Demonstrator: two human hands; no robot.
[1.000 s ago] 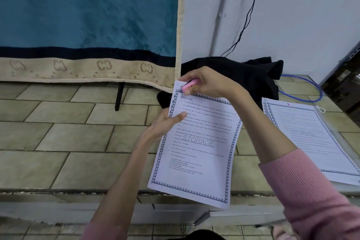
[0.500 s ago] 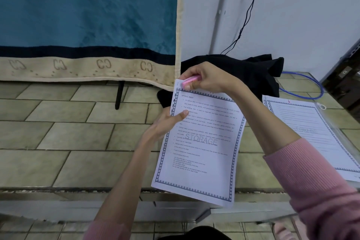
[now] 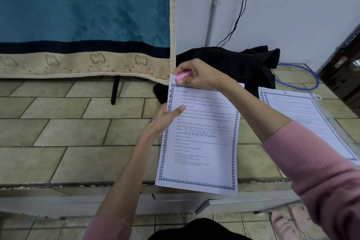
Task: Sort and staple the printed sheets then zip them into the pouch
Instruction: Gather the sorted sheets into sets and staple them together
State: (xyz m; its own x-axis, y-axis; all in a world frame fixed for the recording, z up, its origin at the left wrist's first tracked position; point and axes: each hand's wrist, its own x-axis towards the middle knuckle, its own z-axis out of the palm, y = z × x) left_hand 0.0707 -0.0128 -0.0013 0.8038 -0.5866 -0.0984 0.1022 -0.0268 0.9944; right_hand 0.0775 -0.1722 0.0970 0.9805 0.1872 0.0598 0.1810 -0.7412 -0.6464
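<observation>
The sheets (headed "OPTICAL DISCS") are held up over the tiled counter. The left hand pinches their left edge, thumb on the front. The right hand grips a pink stapler at their top-left corner. Right of the sheets, the pouch lies flat, paper inside.

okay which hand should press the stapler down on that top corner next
Right. The right hand already grips the pink stapler at the sheets' top-left corner, while the left hand holds their left edge.
</observation>
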